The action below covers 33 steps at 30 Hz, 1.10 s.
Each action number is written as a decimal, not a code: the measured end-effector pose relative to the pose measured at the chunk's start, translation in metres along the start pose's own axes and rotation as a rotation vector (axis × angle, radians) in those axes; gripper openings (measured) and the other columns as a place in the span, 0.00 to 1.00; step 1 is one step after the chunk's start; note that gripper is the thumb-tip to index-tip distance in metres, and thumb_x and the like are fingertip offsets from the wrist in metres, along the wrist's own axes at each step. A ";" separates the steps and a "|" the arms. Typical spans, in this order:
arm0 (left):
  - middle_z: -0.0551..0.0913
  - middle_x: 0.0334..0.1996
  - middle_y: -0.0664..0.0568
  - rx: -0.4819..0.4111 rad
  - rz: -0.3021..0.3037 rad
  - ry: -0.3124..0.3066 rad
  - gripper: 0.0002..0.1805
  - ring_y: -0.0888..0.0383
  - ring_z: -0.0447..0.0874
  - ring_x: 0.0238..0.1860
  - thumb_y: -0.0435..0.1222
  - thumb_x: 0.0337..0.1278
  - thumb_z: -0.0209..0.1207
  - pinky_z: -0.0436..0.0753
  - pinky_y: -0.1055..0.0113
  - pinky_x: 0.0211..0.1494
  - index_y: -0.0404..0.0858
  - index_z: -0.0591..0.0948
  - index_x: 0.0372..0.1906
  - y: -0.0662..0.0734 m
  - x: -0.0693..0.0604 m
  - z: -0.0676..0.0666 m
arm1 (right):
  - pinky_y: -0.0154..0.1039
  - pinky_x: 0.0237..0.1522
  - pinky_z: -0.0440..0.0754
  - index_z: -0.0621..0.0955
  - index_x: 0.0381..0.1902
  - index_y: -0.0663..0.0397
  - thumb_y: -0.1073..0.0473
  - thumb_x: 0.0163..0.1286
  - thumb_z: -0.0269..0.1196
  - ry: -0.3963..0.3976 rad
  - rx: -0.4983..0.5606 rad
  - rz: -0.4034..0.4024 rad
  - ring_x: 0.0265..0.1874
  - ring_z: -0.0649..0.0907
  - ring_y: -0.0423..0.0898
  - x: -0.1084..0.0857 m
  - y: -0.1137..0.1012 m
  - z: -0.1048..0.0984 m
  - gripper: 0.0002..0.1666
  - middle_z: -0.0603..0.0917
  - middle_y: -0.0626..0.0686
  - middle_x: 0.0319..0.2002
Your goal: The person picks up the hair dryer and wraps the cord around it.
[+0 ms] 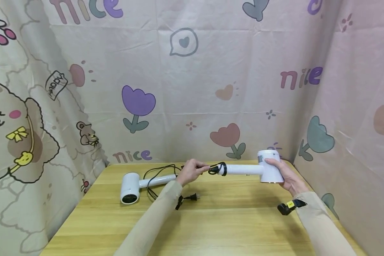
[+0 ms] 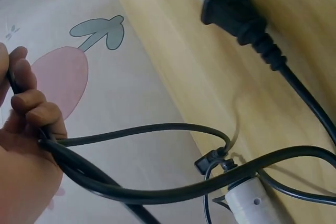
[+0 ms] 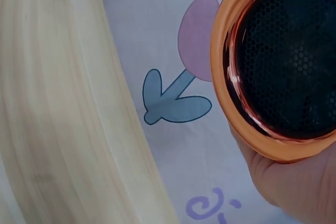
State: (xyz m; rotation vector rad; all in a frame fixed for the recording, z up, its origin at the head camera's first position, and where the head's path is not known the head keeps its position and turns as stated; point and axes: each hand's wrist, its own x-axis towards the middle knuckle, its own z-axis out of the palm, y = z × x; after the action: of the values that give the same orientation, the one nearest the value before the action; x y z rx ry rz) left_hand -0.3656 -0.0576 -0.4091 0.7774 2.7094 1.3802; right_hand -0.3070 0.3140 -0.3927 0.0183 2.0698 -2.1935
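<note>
A white hair dryer (image 1: pixel 248 169) is held above the table, its handle pointing left. My right hand (image 1: pixel 289 177) grips it round the head, thumb on the near side. In the right wrist view the dryer's round mesh end (image 3: pixel 299 61) shows a copper-coloured rim. A black cord (image 1: pixel 224 168) loops round the handle's end, and my left hand (image 1: pixel 191 171) pinches cord just left of it. The left wrist view shows curled fingers (image 2: pixel 39 108) around the black cord (image 2: pixel 157 195). Another white hair dryer (image 1: pixel 130 187) lies on the table at the left, partly behind my left forearm.
The wooden table (image 1: pixel 217 227) meets a patterned cloth curtain (image 1: pixel 185 89) behind and at both sides. A black two-pin plug (image 1: pixel 192 197) lies near the middle of the table, below my left hand. A black wrist camera (image 1: pixel 288 207) sits on my right sleeve.
</note>
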 end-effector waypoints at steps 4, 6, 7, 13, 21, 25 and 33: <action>0.87 0.36 0.53 0.045 0.023 -0.016 0.14 0.62 0.73 0.23 0.45 0.66 0.59 0.76 0.70 0.27 0.43 0.88 0.46 -0.001 -0.003 0.004 | 0.41 0.39 0.87 0.62 0.56 0.46 0.43 0.73 0.55 -0.023 0.104 0.031 0.36 0.86 0.43 0.001 0.001 0.001 0.23 0.85 0.43 0.36; 0.87 0.32 0.53 0.078 0.046 -0.026 0.14 0.62 0.74 0.24 0.45 0.67 0.59 0.76 0.70 0.28 0.43 0.89 0.45 -0.001 -0.004 0.008 | 0.41 0.40 0.86 0.63 0.56 0.47 0.43 0.73 0.55 -0.030 0.142 0.048 0.36 0.86 0.42 0.002 0.001 0.002 0.22 0.85 0.44 0.36; 0.87 0.32 0.53 0.101 0.060 -0.029 0.14 0.61 0.75 0.24 0.45 0.67 0.59 0.77 0.70 0.29 0.44 0.89 0.45 -0.001 -0.005 0.010 | 0.41 0.41 0.86 0.63 0.56 0.47 0.43 0.73 0.54 -0.034 0.156 0.054 0.37 0.86 0.42 0.002 0.000 0.003 0.23 0.84 0.44 0.37; 0.89 0.44 0.53 0.246 0.138 -0.016 0.14 0.63 0.86 0.39 0.44 0.69 0.57 0.84 0.72 0.43 0.44 0.87 0.48 0.003 -0.009 0.023 | 0.41 0.44 0.86 0.62 0.56 0.46 0.43 0.74 0.54 -0.034 0.249 0.078 0.37 0.85 0.42 0.003 -0.005 0.013 0.23 0.83 0.44 0.38; 0.89 0.43 0.52 0.266 0.214 -0.009 0.13 0.63 0.87 0.39 0.42 0.70 0.55 0.84 0.73 0.43 0.43 0.88 0.46 0.012 -0.013 0.026 | 0.39 0.44 0.86 0.62 0.55 0.45 0.43 0.73 0.55 -0.014 0.315 0.084 0.37 0.84 0.40 0.005 -0.008 0.021 0.23 0.82 0.43 0.38; 0.90 0.40 0.54 0.363 0.271 0.025 0.12 0.65 0.86 0.36 0.42 0.70 0.56 0.83 0.74 0.41 0.43 0.88 0.44 0.013 -0.016 0.026 | 0.37 0.43 0.85 0.62 0.54 0.43 0.41 0.70 0.59 0.073 0.234 0.079 0.36 0.83 0.39 0.005 -0.011 0.022 0.25 0.81 0.42 0.36; 0.90 0.40 0.57 0.651 0.368 0.101 0.15 0.63 0.89 0.37 0.48 0.69 0.56 0.85 0.71 0.39 0.46 0.88 0.45 0.022 -0.018 0.030 | 0.35 0.36 0.84 0.64 0.64 0.53 0.34 0.60 0.67 0.378 -0.094 -0.040 0.32 0.82 0.36 0.005 -0.015 0.029 0.45 0.78 0.41 0.37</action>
State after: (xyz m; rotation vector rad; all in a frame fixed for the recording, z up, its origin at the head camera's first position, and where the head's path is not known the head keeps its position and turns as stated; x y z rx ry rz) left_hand -0.3335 -0.0319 -0.4143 1.3155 3.2452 0.5304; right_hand -0.3113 0.2854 -0.3767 0.4162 2.3794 -2.2539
